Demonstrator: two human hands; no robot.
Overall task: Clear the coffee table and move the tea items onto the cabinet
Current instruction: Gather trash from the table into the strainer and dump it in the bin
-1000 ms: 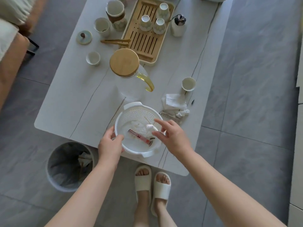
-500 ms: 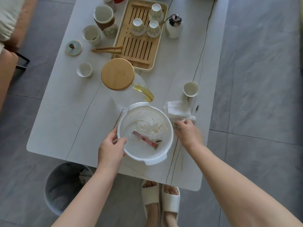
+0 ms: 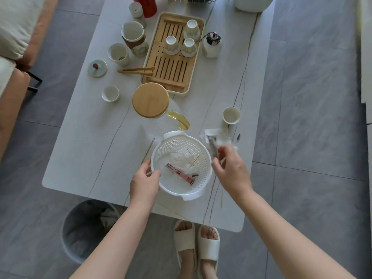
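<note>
Coffee table near edge, left hand gripping colander rim

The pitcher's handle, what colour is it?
The handle is clear yellow, curving off a clear glass pitcher with a light wooden lid. Head view, the only one.

White perforated basket holds a pink-red packet and white tissue. Pale wooden lid on the clear pitcher, yellow handle. Tabletop white with thin dark veins; slatted bamboo tray at twelve o'clock, grey floor all round.
</note>
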